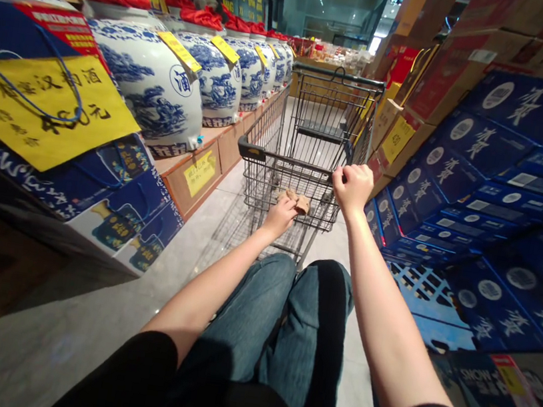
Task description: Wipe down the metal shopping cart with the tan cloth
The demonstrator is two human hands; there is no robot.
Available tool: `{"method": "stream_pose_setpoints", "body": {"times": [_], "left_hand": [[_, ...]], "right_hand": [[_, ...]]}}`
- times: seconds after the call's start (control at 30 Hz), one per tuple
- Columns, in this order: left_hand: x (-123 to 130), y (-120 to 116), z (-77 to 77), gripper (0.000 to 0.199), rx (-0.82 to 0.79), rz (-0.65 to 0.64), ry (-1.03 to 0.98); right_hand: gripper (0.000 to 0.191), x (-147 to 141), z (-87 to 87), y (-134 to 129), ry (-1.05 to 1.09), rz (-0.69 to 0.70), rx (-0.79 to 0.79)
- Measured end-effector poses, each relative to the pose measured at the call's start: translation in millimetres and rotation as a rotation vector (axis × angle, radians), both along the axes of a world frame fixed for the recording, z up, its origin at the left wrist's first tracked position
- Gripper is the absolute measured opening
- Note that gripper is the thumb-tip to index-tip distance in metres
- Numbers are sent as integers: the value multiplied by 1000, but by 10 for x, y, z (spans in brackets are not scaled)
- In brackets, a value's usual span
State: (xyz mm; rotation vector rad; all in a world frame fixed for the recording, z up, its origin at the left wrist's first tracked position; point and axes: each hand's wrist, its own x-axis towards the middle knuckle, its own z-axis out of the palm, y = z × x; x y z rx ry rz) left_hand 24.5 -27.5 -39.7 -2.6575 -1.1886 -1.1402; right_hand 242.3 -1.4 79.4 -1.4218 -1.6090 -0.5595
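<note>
My left hand [280, 215] sits low against the back of a wire shopping cart [314, 115], its fingers curled over a crumpled tan item [296, 202]. The item's material is hard to make out. My right hand [352, 188] is closed in a fist around the right end of the cart's black handle [282, 160]. Both arms reach forward over my knees in blue jeans [256, 309]. The cart's basket holds nothing that I can see.
Large blue-and-white porcelain jars [142, 77] with red cloth tops line the left side on a wooden stand. Blue boxes [491, 153] and brown cartons [476, 77] are stacked on the right. The cart stands in a narrow tiled aisle [52, 361].
</note>
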Motion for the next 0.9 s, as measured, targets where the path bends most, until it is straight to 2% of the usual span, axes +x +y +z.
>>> {"method": "stream_pose_setpoints", "body": {"times": [0.07, 0.1, 0.17, 0.27, 0.33, 0.37, 0.43, 0.6, 0.67, 0.8, 0.9], "left_hand": [[11, -73, -7, 42, -12, -4, 20], [40, -64, 46, 40, -13, -8, 24], [152, 43, 250, 34, -5, -22, 18], [402, 336, 619, 36, 45, -61, -23], [547, 509, 755, 34, 122, -71, -86], [595, 563, 766, 33, 132, -66, -93], [637, 593, 680, 31, 112, -43, -75], [615, 477, 278, 30, -34, 6, 33], [623, 477, 221, 31, -63, 15, 53], [571, 478, 201, 29, -129, -11, 135], [399, 325, 82, 20, -203, -27, 198]], "right_hand": [[38, 15, 18, 36, 19, 18, -28], [38, 24, 25, 56, 28, 27, -42], [38, 47, 34, 97, 44, 46, -69], [38, 90, 32, 151, 53, 67, -103], [39, 119, 30, 177, 42, 67, -130], [40, 133, 31, 188, 32, 65, -145], [41, 154, 37, 211, 10, 63, -174], [43, 184, 71, 288, -2, 73, -221], [42, 197, 79, 327, 3, 76, -232], [42, 212, 84, 390, 25, 96, -227], [43, 200, 105, 392, 30, 114, -222]]}}
